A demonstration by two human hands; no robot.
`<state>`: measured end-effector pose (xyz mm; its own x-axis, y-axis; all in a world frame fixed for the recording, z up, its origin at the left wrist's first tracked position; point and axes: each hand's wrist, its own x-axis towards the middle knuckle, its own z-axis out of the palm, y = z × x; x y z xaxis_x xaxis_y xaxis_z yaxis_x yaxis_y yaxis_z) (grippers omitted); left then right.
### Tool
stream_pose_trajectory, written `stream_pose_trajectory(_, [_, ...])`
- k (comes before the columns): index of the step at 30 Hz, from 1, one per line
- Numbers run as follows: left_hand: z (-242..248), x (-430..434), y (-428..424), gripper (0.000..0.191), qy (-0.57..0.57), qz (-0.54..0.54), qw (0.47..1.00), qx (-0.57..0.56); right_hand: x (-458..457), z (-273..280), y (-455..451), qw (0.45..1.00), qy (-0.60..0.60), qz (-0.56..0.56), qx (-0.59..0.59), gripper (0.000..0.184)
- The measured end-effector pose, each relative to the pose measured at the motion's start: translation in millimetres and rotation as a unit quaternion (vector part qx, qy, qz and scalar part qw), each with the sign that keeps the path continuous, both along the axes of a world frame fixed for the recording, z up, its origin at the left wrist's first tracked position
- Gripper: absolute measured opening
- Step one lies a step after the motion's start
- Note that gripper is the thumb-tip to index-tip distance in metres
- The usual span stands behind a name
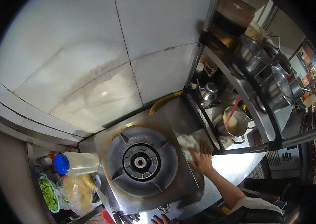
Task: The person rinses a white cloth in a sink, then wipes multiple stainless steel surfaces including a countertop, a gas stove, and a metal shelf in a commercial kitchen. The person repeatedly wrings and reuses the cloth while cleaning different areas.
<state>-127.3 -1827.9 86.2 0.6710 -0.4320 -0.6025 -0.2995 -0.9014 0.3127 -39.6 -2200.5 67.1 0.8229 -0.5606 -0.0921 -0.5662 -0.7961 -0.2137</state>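
My right hand presses a white cloth onto the steel counter, just right of the gas stove. Its fingers are stretched out over the cloth and partly blurred. The stove has a square steel top and a round dark burner with several raised pot supports. No pot stands on it. My left hand shows only as fingers at the bottom edge, spread below the stove's control knob. The rest of that hand is cut off, and nothing is visible in its fingers.
At right, a metal rack bears steel pots; beneath, another pot holds pale liquid and a red-handled utensil. Left stand a blue-lidded jar, a plastic bag and a bowl of greens. A yellow hose runs behind.
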Motion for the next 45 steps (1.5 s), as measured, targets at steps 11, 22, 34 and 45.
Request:
stream_pose_trajectory(11, [-8,-5,7,0.101,0.0,0.002,1.0,0.004,122,-28,-95,0.926,-0.161,-0.28,0.197,0.075])
stream_pose_trajectory(22, [-14,-10,9,0.102,-0.004,-0.002,1.0,0.003,172,-25,-109,0.932,-0.086,-0.284,0.206,0.073])
stream_pose_trajectory(34, [-10,-6,5,0.107,-0.006,0.014,1.0,0.006,191,-34,-115,0.996,-0.044,0.042,-0.066,0.053])
stream_pose_trajectory(45, [-14,-8,11,0.105,-0.009,0.028,0.999,-0.025,196,-18,-107,0.986,-0.045,-0.017,-0.162,0.041])
